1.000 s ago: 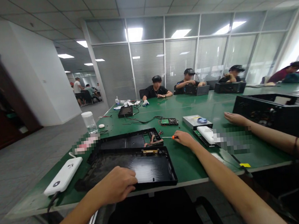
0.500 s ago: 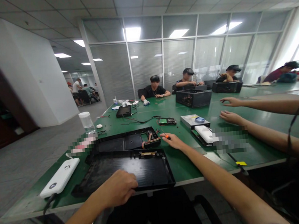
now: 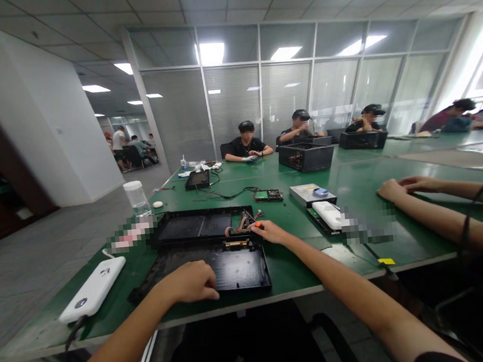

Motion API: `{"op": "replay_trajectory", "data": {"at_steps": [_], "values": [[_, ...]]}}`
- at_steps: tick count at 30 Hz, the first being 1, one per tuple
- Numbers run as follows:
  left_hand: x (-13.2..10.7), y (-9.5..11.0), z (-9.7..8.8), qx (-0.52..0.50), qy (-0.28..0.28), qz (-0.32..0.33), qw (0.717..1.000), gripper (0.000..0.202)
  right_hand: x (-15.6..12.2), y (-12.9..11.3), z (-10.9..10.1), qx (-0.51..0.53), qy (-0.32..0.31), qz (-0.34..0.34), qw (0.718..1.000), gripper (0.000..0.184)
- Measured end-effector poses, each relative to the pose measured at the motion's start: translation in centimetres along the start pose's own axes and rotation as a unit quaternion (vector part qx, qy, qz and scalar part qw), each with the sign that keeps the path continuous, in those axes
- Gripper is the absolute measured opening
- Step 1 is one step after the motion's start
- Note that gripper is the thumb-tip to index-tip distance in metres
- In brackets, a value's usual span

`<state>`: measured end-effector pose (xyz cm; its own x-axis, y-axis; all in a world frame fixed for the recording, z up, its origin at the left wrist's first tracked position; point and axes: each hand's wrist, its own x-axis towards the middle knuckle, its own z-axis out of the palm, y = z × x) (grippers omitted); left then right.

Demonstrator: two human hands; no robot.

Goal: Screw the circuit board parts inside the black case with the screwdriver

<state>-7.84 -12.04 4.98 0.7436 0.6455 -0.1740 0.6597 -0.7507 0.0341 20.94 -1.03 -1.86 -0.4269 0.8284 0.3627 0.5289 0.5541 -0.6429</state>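
A shallow black case panel (image 3: 238,268) lies near the front edge of the table. My left hand (image 3: 191,281) is curled closed at its front rim; the fingertips are partly hidden. Behind the panel is a second black case half (image 3: 195,227), with a bundle of coloured wires (image 3: 239,226) at its right end. My right hand (image 3: 274,233) is closed on a small screwdriver (image 3: 259,224) with an orange and black handle. Its thin shaft points up and left over the wires.
A white power bank (image 3: 92,290) with a cable and a clear white-lidded jar (image 3: 136,198) stand left. Beyond are a green circuit board (image 3: 268,195), a metal drive box (image 3: 310,193) and another white power bank (image 3: 328,214). A co-worker's hands (image 3: 398,188) rest at right.
Both black case pieces have shifted a little away from me and left, my left hand moving with them. My right hand has come left with the screwdriver. The neighbour's hands have come together.
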Motion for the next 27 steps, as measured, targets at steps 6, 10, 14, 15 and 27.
{"op": "replay_trajectory", "data": {"at_steps": [6,10,14,15,27], "values": [[8.4,-0.3,-1.3,0.023,0.118,0.133,0.984,0.033,0.4,1.0,-0.5,-0.044,0.082,-0.066,0.994,0.027],[13.6,-0.5,0.6,0.089,0.163,0.200,0.962,0.023,0.1,2.3,-2.1,-0.065,0.166,-0.052,0.983,0.026],[14.7,-1.2,2.4,0.088,0.201,0.213,0.952,0.015,-0.2,3.3,-3.0,-0.076,0.181,-0.043,0.980,0.026],[14.5,-1.3,2.6,0.086,0.210,0.216,0.950,0.015,-0.2,3.4,-3.0,-0.077,0.177,-0.044,0.980,0.026],[13.8,-1.3,2.6,0.173,0.198,0.210,0.942,0.018,-0.2,3.4,-3.2,-0.102,0.159,-0.034,0.981,0.028]]}}
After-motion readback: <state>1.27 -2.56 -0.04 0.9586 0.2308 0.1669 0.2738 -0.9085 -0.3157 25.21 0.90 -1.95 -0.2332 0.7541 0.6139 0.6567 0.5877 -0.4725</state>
